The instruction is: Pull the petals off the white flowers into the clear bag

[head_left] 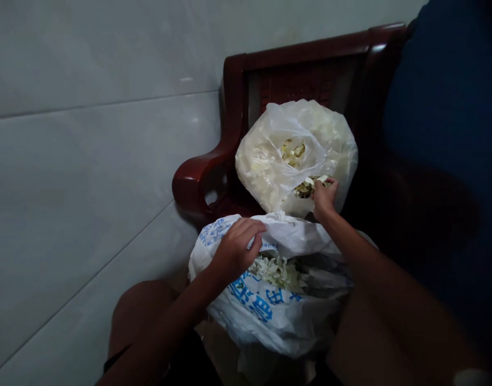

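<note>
A clear plastic bag (254, 161) full of pale and yellowish dried pieces rests on the wooden seat, with two openings showing its contents. At the lower opening, my right hand (325, 199) has its fingers curled at the dried pieces (304, 188); what it pinches is too small to make out. Nearer to me, between my legs, a white bag with blue print (286, 321) stands open, with whitish flower-like pieces (278, 272) inside. Over its left rim is my left hand (241, 241), fingers bent and close together; anything between them is hidden.
The dark red wooden chair (191, 185) has a curved armrest on the left and a backrest behind the clear bag. A pale tiled wall (101, 177) runs along the left. Dark blue fabric (447, 96) fills the upper right.
</note>
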`<act>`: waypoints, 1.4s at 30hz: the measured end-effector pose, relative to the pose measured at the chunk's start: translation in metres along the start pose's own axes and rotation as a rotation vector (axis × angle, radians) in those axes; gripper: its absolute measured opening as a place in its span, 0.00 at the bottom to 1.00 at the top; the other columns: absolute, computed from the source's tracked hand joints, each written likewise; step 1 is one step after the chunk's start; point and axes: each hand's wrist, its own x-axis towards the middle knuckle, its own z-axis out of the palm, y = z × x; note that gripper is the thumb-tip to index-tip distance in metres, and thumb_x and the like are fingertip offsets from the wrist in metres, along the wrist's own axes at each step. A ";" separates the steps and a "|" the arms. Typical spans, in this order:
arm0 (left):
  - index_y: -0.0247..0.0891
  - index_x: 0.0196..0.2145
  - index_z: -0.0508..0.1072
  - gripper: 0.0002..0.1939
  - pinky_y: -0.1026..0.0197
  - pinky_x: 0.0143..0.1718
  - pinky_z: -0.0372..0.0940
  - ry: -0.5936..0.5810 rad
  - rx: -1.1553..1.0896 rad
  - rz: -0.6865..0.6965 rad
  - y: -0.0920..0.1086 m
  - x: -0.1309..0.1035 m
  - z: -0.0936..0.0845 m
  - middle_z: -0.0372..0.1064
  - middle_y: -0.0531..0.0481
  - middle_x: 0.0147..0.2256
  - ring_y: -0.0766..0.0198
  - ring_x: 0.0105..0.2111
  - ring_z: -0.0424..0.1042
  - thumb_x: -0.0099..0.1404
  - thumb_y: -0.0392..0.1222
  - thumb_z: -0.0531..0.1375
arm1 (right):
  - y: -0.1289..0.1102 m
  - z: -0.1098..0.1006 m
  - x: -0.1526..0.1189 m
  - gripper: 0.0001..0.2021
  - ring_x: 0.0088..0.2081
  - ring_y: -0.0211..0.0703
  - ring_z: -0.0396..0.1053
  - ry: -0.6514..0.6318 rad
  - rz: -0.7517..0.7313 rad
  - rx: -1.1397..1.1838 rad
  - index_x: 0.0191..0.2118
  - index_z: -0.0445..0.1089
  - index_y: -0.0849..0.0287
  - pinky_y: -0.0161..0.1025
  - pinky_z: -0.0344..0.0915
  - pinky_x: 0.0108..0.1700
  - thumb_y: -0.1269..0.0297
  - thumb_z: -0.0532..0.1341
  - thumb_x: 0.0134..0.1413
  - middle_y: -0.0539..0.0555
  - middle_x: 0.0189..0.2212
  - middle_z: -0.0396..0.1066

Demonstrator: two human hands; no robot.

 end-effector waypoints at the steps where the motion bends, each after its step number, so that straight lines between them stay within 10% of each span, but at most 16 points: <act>1: 0.37 0.41 0.70 0.10 0.54 0.49 0.61 0.031 -0.011 -0.039 -0.002 0.008 -0.003 0.70 0.45 0.41 0.60 0.44 0.67 0.65 0.35 0.51 | -0.007 0.002 -0.014 0.17 0.21 0.33 0.56 -0.010 -0.029 0.011 0.50 0.50 0.57 0.32 0.58 0.24 0.65 0.51 0.55 0.44 0.25 0.57; 5: 0.38 0.51 0.65 0.16 0.59 0.45 0.63 0.138 -0.160 -0.237 -0.026 0.049 -0.018 0.68 0.44 0.46 0.62 0.44 0.68 0.67 0.43 0.50 | -0.034 0.001 -0.072 0.17 0.23 0.33 0.60 -0.168 -0.226 0.025 0.48 0.54 0.52 0.31 0.61 0.29 0.62 0.58 0.52 0.43 0.23 0.58; 9: 0.40 0.59 0.56 0.25 0.61 0.45 0.63 -0.004 -0.280 -0.103 -0.050 0.085 -0.013 0.60 0.42 0.55 0.63 0.47 0.66 0.66 0.47 0.51 | -0.041 -0.007 -0.086 0.08 0.26 0.34 0.64 -0.459 -0.585 -0.198 0.40 0.62 0.55 0.33 0.60 0.32 0.61 0.56 0.55 0.47 0.27 0.66; 18: 0.34 0.47 0.71 0.20 0.60 0.49 0.61 -0.020 -0.698 -0.275 -0.060 0.071 0.038 0.71 0.44 0.46 0.60 0.47 0.69 0.66 0.50 0.50 | -0.022 0.008 -0.065 0.10 0.26 0.37 0.67 -0.990 -0.311 -0.161 0.36 0.66 0.57 0.35 0.64 0.31 0.56 0.59 0.52 0.48 0.25 0.68; 26: 0.34 0.43 0.72 0.17 0.60 0.40 0.67 -0.128 -0.979 -0.387 -0.069 0.087 0.005 0.72 0.46 0.36 0.64 0.33 0.73 0.57 0.45 0.62 | -0.048 0.015 -0.060 0.09 0.27 0.36 0.66 -0.824 -0.214 -0.031 0.34 0.66 0.57 0.34 0.66 0.31 0.57 0.60 0.52 0.48 0.27 0.67; 33: 0.33 0.39 0.73 0.12 0.61 0.38 0.67 0.057 -0.875 -0.438 -0.080 0.075 0.013 0.71 0.47 0.35 0.64 0.33 0.72 0.58 0.41 0.61 | -0.045 0.025 -0.055 0.09 0.42 0.42 0.68 -0.908 -0.626 -0.290 0.41 0.71 0.54 0.40 0.62 0.46 0.60 0.57 0.56 0.52 0.39 0.72; 42: 0.34 0.35 0.76 0.08 0.64 0.41 0.65 0.168 -0.647 -0.407 -0.077 0.075 0.017 0.69 0.47 0.35 0.63 0.38 0.70 0.59 0.38 0.59 | -0.037 0.035 -0.057 0.07 0.37 0.41 0.69 -0.912 -0.743 -0.354 0.37 0.71 0.54 0.39 0.60 0.41 0.60 0.58 0.56 0.51 0.35 0.74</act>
